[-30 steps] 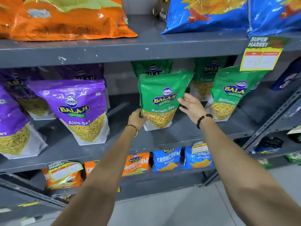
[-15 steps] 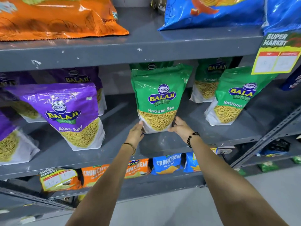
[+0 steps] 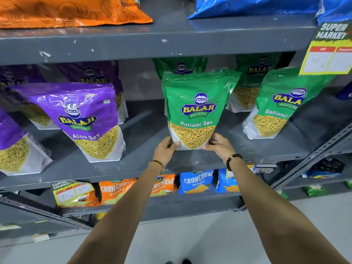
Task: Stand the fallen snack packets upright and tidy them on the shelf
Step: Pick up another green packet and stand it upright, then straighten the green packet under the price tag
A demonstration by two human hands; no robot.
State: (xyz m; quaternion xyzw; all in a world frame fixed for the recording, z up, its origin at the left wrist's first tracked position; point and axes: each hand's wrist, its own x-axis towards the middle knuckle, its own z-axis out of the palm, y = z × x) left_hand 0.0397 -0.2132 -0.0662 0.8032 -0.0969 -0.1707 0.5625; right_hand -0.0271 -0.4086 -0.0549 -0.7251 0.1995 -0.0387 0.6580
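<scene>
A green Ratlami Sev packet [image 3: 196, 103] stands upright on the middle grey shelf [image 3: 144, 161]. My left hand [image 3: 164, 149] grips its lower left corner and my right hand [image 3: 219, 144] grips its lower right corner. Another green packet [image 3: 181, 66] stands right behind it, mostly hidden. To the right, a green Ratlami Sev packet [image 3: 283, 103] leans leftward, with one more [image 3: 251, 82] behind. On the left stand purple Aloo Sev packets [image 3: 85, 119], tilted, with others behind them.
The top shelf carries a large orange bag [image 3: 72, 10] and blue bags [image 3: 253, 6]. A yellow price tag [image 3: 329, 52] hangs at the right. Crunchem packets [image 3: 196, 181] line the lower shelf. A slanted metal brace [image 3: 312, 155] crosses at the right.
Both hands slid down from the green packet's sides to its bottom corners. The packet now stands straighter and closer to the shelf's front.
</scene>
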